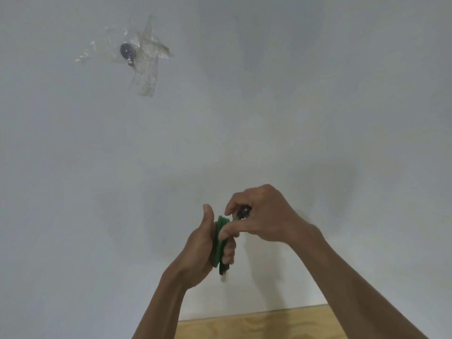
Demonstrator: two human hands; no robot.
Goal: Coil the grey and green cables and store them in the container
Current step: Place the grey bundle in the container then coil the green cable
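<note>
Pale wood (256, 324) shows at the very bottom, a strip of table top or floor, and behind it a big white wall (269, 94) fills nearly everything.

Nearest, two bare arms reach up from the bottom. The left hand (208, 250) is held up in front of the wall with its thumb pointing straight up. Its fingers are curled round a bunch of loops of the green cable (218, 241), so the coil sits tight in that hand. One end of the cable hangs out below the hand, with a dark plug and a white tip (224, 274).

Just above and to the right, the right hand (264, 216) touches the top of the coil. Its finger and thumb are bent and pinch the other end of the green cable, where a small dark plug (244, 211) peeks out.

Far up near the wall's top left corner, a small dark round thing (127, 52) is stuck on with crumpled clear tape (149, 57).
</note>
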